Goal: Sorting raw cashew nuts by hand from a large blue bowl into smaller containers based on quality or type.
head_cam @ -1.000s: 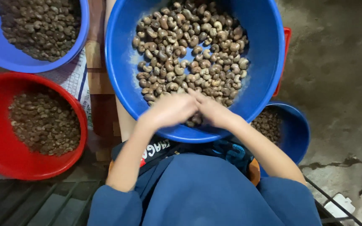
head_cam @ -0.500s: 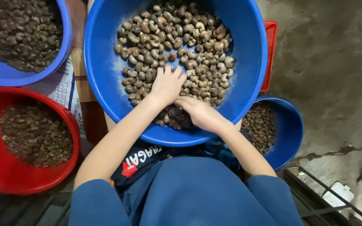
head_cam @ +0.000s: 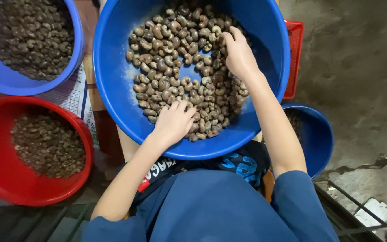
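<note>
- Since half a second ago, both hands have parted: the right hand (head_cam: 238, 54) now reaches to the far side of the cashew nuts (head_cam: 180, 67), while the left hand (head_cam: 173, 121) rests near the front.
- Sorting through nuts in the large blue basin (head_cam: 113, 89) seems underway.
- Left fingers (head_cam: 180, 107) lie loosely spread on the nuts; right fingers curl over some, whether they pinch any I cannot tell.
- Next, picking a nut likely needs a pinch.

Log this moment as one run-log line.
left hand: palm down on cashew nuts | right hand: reaching among nuts, far side | container: big blue basin
</note>
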